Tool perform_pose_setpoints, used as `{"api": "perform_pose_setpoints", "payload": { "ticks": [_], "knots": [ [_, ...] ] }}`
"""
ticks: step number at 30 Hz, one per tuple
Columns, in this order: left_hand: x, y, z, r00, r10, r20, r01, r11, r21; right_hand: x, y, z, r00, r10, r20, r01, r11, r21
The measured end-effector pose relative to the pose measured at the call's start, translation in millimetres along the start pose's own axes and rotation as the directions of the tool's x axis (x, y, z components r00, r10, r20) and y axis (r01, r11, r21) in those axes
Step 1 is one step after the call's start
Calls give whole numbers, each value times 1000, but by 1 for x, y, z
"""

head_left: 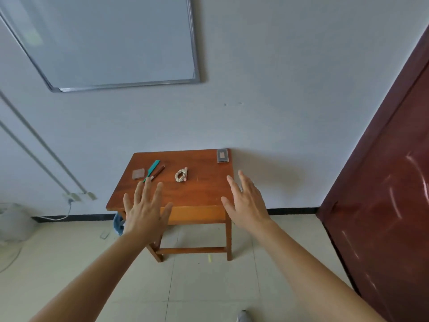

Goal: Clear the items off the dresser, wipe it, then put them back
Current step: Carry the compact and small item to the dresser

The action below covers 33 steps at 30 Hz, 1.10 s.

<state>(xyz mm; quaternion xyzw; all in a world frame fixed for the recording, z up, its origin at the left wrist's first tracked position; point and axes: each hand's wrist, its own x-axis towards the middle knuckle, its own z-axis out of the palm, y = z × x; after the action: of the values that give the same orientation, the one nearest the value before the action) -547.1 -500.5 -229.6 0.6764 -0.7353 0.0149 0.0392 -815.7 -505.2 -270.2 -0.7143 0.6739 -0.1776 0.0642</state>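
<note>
Reddish-brown wood shows between my two hands. The left hand [145,205] is spread flat, fingers straight and apart, holding nothing; the right hand [246,203] is likewise released, fingers straight and fanned, palm turned a little inward. Both are stretched out in front of me over the near edge of the dresser [199,189]; I cannot tell from here whether either one touches it.

Just beyond my left fingertips lies a teal comb [152,169], slanting toward the back, with a dark brown stick [158,172] alongside it and touching. A small pinkish square [138,174] sits just left of the comb. Near the middle, between my hands and further back, is a pale scrunchie [181,175]. A small clear box [223,155] rests in the back right corner, well apart from the rest and beyond my right hand.

The dresser stands against a white wall. A whiteboard [111,43] hangs above to the left, and a dark red door [383,194] fills the right side. The floor tiles [209,287] are cream, and a blue cloth [118,224] shows below the dresser's left front corner.
</note>
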Motion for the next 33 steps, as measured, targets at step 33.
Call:
{"api": "perform_pose_setpoints", "payload": {
  "ticks": [33],
  "knots": [
    [363,-58,218,854,252,456,-181,964,-195,321,40,197,853,355,382,-282,930,-235]
  ]
}}
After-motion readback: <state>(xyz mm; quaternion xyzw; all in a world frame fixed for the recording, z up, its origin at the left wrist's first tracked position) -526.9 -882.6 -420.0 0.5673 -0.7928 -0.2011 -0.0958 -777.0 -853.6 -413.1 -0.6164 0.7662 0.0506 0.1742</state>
